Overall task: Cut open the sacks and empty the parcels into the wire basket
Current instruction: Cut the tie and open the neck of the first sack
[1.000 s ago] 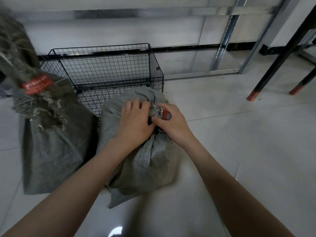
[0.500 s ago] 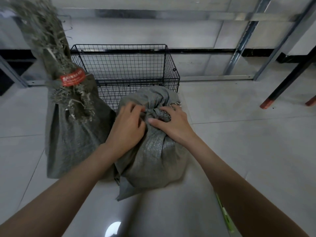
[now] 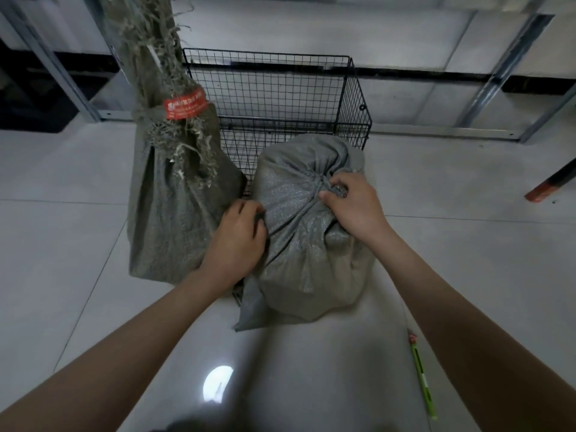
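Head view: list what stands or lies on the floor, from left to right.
Tall grey woven sack with a red label → grey woven sack with a bunched neck → thin green stick-shaped tool → black leg with a red tip. The black wire basket is left out because it stands behind both sacks.

The scene was dimly and evenly lit from above. A bright round glare (image 3: 218, 383) was reflected on the glossy floor (image 3: 467, 260). Soft shadow was cast before the tied sack (image 3: 305, 251). Straight lines were bent toward the edges, where sharpness was lost.
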